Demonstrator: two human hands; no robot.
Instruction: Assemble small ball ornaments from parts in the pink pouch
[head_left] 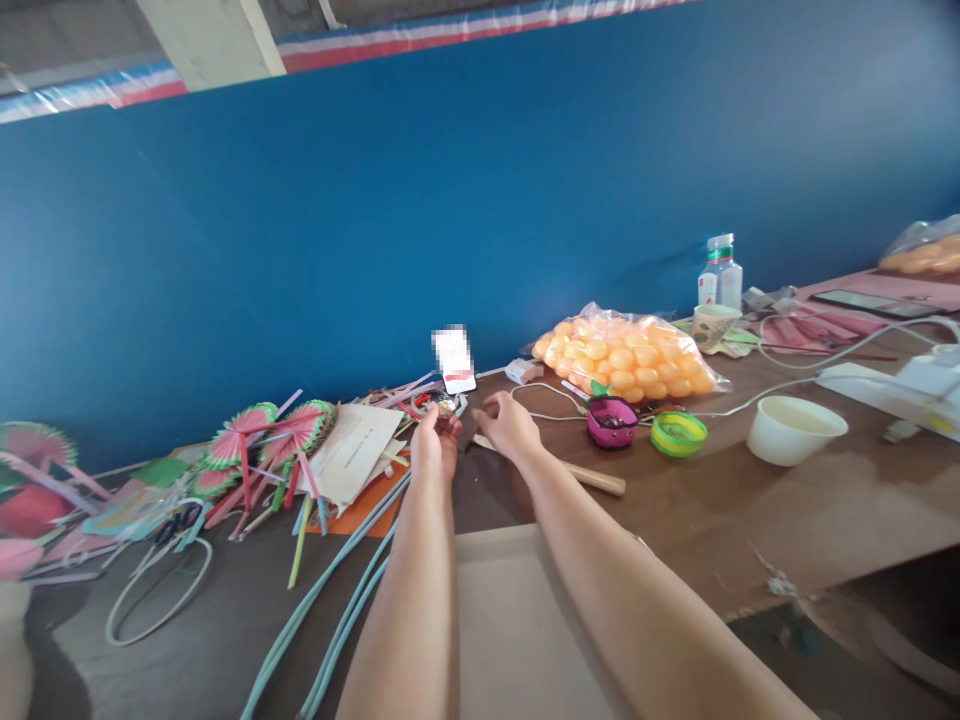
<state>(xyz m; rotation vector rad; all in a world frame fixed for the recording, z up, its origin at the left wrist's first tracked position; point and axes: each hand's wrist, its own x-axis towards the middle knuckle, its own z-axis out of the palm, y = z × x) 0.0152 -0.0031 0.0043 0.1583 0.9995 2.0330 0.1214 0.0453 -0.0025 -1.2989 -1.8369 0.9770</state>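
Note:
Over the middle of the table, my left hand [437, 445] has its fingers curled, with a small shiny piece [447, 407] at the fingertips; whether it is gripped is unclear. My right hand [511, 425] is just to the right, fingers bent inward and closed together; anything between them is too small to make out. The two hands are apart. Beneath my right wrist lies a tool with a wooden handle [596, 478]. Light blue tubes [330, 610] run past my left forearm. A phone [454, 362] leans against the blue wall beyond my hands.
Pink and green paper fans [259, 440] and papers [352, 455] crowd the left. To the right are a bag of orange balls [630, 355], a purple container [611, 422], a green-yellow dish [679, 434], a white bowl [795, 430], a bottle [720, 275] and white cables.

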